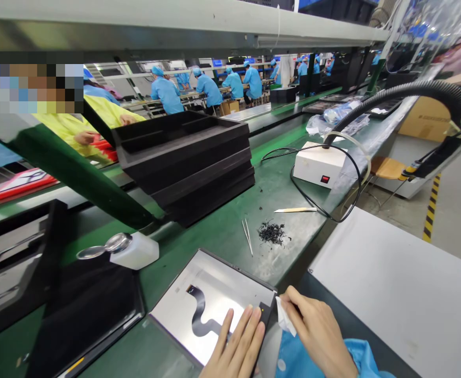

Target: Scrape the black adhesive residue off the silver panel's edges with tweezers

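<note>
A flat display panel with a silvery back and a dark, curved ribbon cable lies on the green bench. My left hand rests on its near part, fingers stretched out. By the panel's right corner, my right hand pinches a white wipe between thumb and fingers. Beyond the panel are metal tweezers and a heap of black scraps. Farther back lies a thin tool with a pale handle.
A white bottle with a metal cap stands tilted left of the panel. Stacked black trays sit behind. A white box with a black hose and cable is at the right. A person in yellow works across the line.
</note>
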A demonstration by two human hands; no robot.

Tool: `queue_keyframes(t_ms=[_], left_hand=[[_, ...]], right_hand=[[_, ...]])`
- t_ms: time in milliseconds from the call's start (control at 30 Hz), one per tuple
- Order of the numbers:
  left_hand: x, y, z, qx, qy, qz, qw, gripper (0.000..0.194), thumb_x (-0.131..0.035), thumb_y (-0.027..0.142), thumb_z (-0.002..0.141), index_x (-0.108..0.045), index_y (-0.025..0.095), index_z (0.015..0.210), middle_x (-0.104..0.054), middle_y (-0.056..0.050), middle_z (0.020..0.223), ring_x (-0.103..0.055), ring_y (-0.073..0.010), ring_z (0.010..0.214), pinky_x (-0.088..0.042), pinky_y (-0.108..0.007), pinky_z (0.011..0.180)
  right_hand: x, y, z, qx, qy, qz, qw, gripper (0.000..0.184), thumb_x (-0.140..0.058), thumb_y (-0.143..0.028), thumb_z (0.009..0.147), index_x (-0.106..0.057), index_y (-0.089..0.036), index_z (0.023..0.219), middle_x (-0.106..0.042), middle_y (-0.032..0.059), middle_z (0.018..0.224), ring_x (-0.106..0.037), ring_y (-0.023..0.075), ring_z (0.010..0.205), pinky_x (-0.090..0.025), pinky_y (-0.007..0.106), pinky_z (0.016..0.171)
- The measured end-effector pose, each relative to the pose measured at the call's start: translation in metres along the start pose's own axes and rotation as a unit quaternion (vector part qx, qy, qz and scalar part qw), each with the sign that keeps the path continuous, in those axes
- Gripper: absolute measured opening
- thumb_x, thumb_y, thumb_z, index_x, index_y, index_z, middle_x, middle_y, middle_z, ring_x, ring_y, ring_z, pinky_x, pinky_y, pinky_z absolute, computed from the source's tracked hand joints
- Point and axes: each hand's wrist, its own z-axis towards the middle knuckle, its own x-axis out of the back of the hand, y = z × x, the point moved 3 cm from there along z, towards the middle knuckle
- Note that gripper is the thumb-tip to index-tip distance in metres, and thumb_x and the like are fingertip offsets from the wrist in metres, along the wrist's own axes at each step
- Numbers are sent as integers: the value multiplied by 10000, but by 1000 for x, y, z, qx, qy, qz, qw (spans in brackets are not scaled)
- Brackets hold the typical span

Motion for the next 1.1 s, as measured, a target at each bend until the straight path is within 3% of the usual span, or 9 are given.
queue_keyframes(t_ms=[167,400,633,1100], left_hand=[[4,0,3,-3,-24,-6,1000,493,-499,101,939,-466,91,1430,-408,-137,1534,-198,-341,1486,-74,-612,1200],[8,0,6,10,-34,-5,999,479,-433,194,996,-414,69,1459,-378,-144,1549,-244,-320,1477,-77,-599,1197],[8,1,6,25,-18,-10,999,451,-423,95,961,-488,71,1406,-394,-139,1542,-243,-317,1477,-87,-585,1205],[14,0,11,35,3,-14,999,469,-404,18,937,-488,61,1397,-417,-139,1525,-266,-296,1470,-130,-556,1214]], right_hand=[[0,-6,2,38,41,-110,992,383,-249,-296,1056,-452,-257,734,-636,-29,590,-654,164,510,-278,263,481],[9,-2,11,41,89,-174,980,435,-205,-271,1061,-493,-244,736,-615,-15,573,-628,165,498,-226,293,484],[11,-2,13,70,27,-159,985,377,-298,-267,1059,-523,-244,758,-660,-19,620,-643,155,543,-241,279,495],[8,-10,10,83,2,-207,975,288,-391,-189,1025,-550,-245,792,-629,-31,618,-640,161,552,-223,296,497]])
